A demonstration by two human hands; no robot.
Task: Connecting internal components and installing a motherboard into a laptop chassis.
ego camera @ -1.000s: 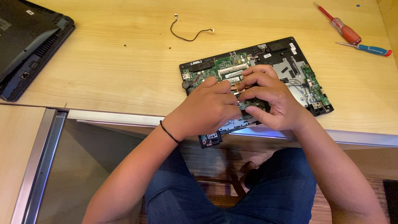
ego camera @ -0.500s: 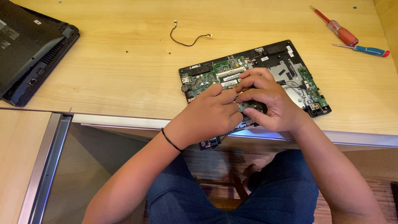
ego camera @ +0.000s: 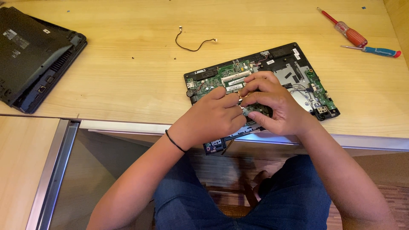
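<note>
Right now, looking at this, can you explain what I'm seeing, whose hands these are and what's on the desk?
One camera, worn on the person's head, looks down at their own two bare hands over a wooden desk. The left hand and right hand meet over an opened laptop base with its green circuit board exposed. Their fingers pinch a small part between them; what it is cannot be told. Elsewhere lie a black laptop cover, a loose black wire, a red screwdriver and a blue screwdriver.

The hands point(ego camera: 251, 108) hide the circuit board's point(ego camera: 221, 79) middle and near corner.
</note>
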